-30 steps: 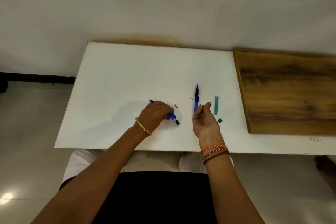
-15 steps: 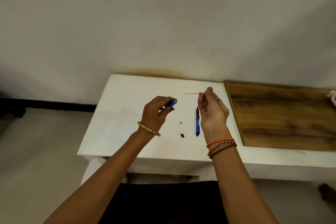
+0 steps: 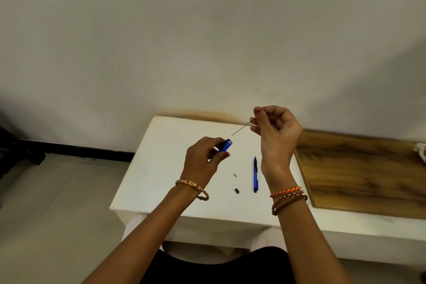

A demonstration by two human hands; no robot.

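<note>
Pencils point(image 3: 255, 175) — two blue, one thin lead point(image 3: 241, 128), two small parts point(image 3: 236, 190)

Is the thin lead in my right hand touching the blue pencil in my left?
Apart. Head view: a sliver of white table shows between the tip of the lead and the blue pencil.

Tabletop point(image 3: 156, 168) left of the left hand point(image 3: 202, 159) is unobstructed.
The middle is cluttered by a pen point(image 3: 255, 174), cap point(image 3: 237, 190) and grey piece point(image 3: 235, 175).
</note>
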